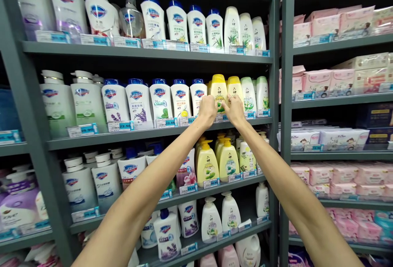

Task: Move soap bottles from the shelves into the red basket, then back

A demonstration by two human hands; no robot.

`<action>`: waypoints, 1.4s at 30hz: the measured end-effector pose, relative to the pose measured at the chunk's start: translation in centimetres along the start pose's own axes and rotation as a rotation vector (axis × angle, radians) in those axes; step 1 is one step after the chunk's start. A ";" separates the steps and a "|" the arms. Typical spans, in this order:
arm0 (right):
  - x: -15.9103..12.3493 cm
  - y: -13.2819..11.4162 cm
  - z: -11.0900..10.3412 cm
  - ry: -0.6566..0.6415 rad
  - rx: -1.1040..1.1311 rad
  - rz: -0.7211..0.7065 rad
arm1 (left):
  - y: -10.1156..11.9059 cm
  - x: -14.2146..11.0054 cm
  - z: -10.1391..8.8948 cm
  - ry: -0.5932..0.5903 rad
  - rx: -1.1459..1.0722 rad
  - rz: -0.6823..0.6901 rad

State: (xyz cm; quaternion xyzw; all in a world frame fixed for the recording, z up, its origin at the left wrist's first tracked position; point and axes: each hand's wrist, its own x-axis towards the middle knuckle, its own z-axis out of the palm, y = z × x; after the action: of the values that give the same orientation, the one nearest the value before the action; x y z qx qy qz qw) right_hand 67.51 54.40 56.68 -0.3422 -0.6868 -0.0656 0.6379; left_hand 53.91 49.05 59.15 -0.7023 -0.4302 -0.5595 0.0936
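Note:
A yellow-capped body wash bottle [219, 88] stands upright on the middle shelf between my two hands. My left hand [207, 109] is closed against its left side; the fingertips are hidden. On the other side, my right hand [234, 109] has its thumb towards the bottle's lower front and its fingers curled in beside it. A second yellow body wash bottle [235, 85] is just behind my right hand, with a pale green-capped bottle [248, 91] to its right. Left of my left hand stands a white bottle with a blue cap [196, 91].
Price tags line the front edge of the middle shelf [144, 132]. White pump bottles [87, 103] fill its left end. Yellow pump bottles [207, 162] stand on the shelf below my hands. An upright post [285, 136] separates these shelves from pink packs [327, 81] at the right.

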 end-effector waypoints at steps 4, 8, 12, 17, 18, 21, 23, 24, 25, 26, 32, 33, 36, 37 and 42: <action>-0.4 -0.4 0.5 -0.007 -0.096 0.008 | 1.0 -0.8 -0.4 0.009 0.337 0.007; -0.6 -0.5 0.7 0.003 -0.117 0.017 | 1.5 -1.6 -0.6 -0.026 0.480 0.020; -0.9 -0.5 0.5 -0.009 -0.143 -0.037 | 1.5 -2.3 -0.5 -0.040 0.578 0.082; -1.6 0.3 -1.4 0.046 -0.054 -0.078 | 1.2 -3.4 -1.6 -0.001 0.532 0.167; -1.8 0.6 -1.9 0.046 -0.038 -0.071 | 1.0 -3.6 -1.9 -0.015 0.511 0.174; -2.5 1.7 -3.2 -0.045 -0.036 -0.051 | 0.4 -4.0 -2.4 -0.145 0.461 0.119; -2.8 2.3 -3.4 -0.122 -0.052 -0.054 | 0.0 -4.1 -2.2 -0.200 0.452 0.064; -2.9 2.5 -3.3 -0.145 -0.057 -0.054 | -0.1 -4.1 -2.1 -0.204 0.454 0.045; -3.0 2.7 -3.2 -0.153 -0.058 -0.049 | -0.2 -4.1 -1.9 -0.199 0.458 0.028; -3.0 2.8 -3.1 -0.153 -0.057 -0.040 | -0.3 -4.0 -1.7 -0.188 0.458 0.013; -2.8 2.4 -3.2 -0.165 0.030 0.045 | -0.5 -3.5 -1.2 -0.155 0.418 -0.012; -2.8 2.3 -3.3 -0.162 0.043 0.060 | -0.5 -3.4 -1.3 -0.151 0.417 -0.013; -3.2 2.2 -3.3 -0.123 0.049 0.053 | -0.6 -3.4 -1.5 -0.118 0.405 0.008; -3.6 2.3 -3.2 -0.095 0.046 0.030 | -0.7 -3.7 -1.6 -0.091 0.381 0.035; -7.5 4.4 -2.0 0.095 0.074 -0.083 | -0.9 -8.4 -0.1 0.133 0.071 0.205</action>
State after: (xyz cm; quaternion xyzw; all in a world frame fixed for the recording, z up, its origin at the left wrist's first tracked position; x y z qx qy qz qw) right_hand 71.23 53.83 48.56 -0.2863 -0.6714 -0.0827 0.6786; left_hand 53.14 45.36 51.54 -0.7002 -0.3685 -0.5767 0.2033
